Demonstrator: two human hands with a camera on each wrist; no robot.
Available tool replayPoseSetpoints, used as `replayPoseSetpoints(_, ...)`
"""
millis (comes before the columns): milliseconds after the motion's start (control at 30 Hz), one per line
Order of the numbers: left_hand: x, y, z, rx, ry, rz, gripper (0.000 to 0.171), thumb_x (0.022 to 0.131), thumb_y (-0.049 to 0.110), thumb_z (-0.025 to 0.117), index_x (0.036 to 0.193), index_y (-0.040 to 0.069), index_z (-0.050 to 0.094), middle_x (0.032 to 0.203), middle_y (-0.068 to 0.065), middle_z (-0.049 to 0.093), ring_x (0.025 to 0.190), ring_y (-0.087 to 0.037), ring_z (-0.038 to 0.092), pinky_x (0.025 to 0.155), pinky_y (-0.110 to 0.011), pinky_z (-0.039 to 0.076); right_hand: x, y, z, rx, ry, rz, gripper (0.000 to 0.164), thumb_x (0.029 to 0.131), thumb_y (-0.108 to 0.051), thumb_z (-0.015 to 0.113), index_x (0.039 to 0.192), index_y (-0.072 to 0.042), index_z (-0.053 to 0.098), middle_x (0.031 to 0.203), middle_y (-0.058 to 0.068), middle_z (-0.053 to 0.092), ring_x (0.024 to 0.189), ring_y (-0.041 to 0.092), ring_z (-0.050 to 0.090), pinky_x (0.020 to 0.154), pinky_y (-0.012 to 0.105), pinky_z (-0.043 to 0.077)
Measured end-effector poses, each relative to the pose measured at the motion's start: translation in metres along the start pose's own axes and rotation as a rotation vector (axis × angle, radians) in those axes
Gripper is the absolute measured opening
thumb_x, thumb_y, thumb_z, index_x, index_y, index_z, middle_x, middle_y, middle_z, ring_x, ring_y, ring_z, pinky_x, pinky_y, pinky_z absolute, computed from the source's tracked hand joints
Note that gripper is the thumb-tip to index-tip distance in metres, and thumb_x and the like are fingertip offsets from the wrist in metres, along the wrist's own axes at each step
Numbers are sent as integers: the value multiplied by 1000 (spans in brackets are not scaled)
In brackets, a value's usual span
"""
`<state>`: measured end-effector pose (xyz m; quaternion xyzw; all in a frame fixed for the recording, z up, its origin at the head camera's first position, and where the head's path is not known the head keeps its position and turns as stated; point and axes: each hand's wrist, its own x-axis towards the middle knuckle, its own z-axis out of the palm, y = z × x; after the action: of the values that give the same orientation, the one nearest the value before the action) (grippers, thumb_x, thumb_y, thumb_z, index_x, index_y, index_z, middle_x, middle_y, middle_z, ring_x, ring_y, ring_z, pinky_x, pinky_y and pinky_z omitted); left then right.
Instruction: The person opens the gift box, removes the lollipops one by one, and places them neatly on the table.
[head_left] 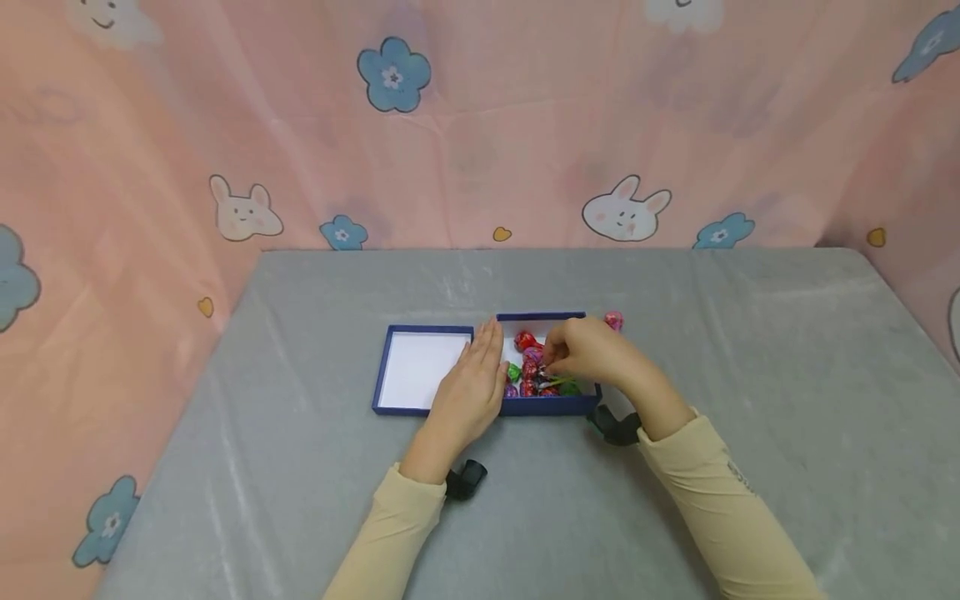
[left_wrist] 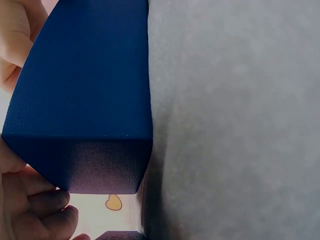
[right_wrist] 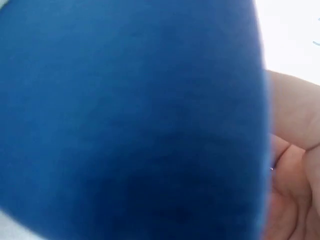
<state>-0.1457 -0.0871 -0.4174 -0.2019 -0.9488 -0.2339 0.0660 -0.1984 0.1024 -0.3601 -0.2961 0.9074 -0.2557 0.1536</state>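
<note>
A blue box (head_left: 550,406) with a white inside stands on the table and holds several wrapped lollipops (head_left: 529,369) in red, purple and green. My left hand (head_left: 471,385) rests along the box's left wall with its fingers straight; the left wrist view shows its fingers (left_wrist: 47,212) beside the blue wall. Over the box, my right hand (head_left: 588,348) reaches in from the right, and its curled fingers pinch a lollipop among the others. In the right wrist view the box wall (right_wrist: 135,110) hides most of that hand (right_wrist: 295,150), so the grip there is unseen.
The blue-rimmed lid (head_left: 420,371) lies white side up, left of the box. Just behind the right hand, a pink lollipop (head_left: 614,320) lies outside the box. Grey cloth covers the table (head_left: 750,358), and a pink patterned curtain (head_left: 487,142) hangs behind it.
</note>
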Motion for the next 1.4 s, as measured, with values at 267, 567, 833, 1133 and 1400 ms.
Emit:
replayPoseSetpoints(267,0,1,0,5,3,2,51,101,19,38,144,-7,28,151,-19,25,139,-29,26,111,-43,25,0,2,3,-150,-81,-52,15,74,-7,77,68,-10,64,61,-5,58,55,9,51,54,26,45)
replayPoseSetpoints(567,0,1,0,14,-4,-1,51,102,20,38,144,-7,27,151,-18,24,139,-28,25,110,-43,25,0,2,7,-226,-44,-52,21,71,-7,76,58,-14,62,56,-8,54,52,9,46,50,26,41)
replayPoseSetpoints(833,-1,1,1,14,7,-1,51,101,19,38,144,-7,28,151,-19,25,138,-30,27,110,-43,25,-9,7,7,-52,49,-104,16,76,-1,74,64,-8,67,60,-6,59,55,6,49,54,26,47)
replayPoseSetpoints(1133,-1,2,1,15,-3,-9,51,102,18,38,144,-8,27,152,-18,23,139,-29,25,111,-42,24,-28,16,11,211,210,-37,5,82,-2,71,77,-1,72,72,2,68,60,10,56,54,25,49)
replayPoseSetpoints(1400,-1,3,0,20,-12,-15,52,102,19,37,145,-7,26,152,-18,22,139,-28,24,111,-42,23,-39,28,7,393,278,44,4,83,-1,69,83,1,72,79,8,68,68,20,61,60,24,51)
